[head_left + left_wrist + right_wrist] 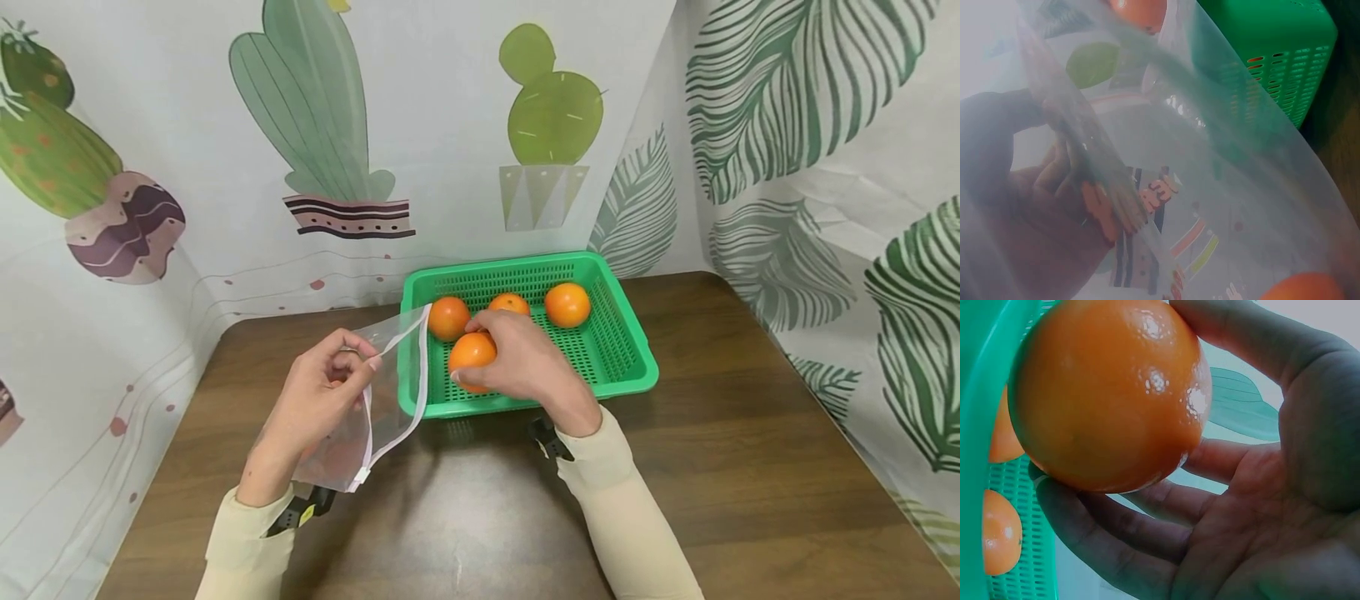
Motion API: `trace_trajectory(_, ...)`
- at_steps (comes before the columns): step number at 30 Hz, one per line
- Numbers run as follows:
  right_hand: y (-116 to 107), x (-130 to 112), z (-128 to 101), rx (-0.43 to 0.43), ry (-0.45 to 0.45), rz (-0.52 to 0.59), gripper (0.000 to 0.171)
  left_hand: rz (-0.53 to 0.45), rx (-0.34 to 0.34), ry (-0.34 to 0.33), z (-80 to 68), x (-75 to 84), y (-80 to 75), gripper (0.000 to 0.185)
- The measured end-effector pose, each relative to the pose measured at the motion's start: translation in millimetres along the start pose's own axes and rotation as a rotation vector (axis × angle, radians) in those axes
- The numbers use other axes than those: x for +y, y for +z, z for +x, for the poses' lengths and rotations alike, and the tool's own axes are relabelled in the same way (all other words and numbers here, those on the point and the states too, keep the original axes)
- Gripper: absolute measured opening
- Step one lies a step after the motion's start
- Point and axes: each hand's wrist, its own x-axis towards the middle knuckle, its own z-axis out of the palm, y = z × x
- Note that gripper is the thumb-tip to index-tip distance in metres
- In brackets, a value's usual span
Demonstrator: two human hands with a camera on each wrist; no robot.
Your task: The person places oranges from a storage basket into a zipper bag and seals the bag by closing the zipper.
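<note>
Right hand (1254,512) grips an orange (1110,394), fingers (1135,525) curled beneath it; two more oranges (1000,531) in the green basket (985,375) left of it.

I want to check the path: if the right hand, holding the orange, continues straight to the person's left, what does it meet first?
Probably the clear zip bag, held by the left hand beside the green basket. The right hand grips the orange; depth is uncertain.

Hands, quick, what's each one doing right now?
Left hand: pinches the clear plastic zip bag at its rim.
Right hand: grips a round orange fruit over the green plastic basket.
</note>
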Motion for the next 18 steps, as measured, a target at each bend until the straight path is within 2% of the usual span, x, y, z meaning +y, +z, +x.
trace_trajectory(18,15.7,-17.2,7.5,-0.010,-0.057,0.030,0.043,0.011,-0.009,-0.001,0.4,-0.8,0.0,0.011)
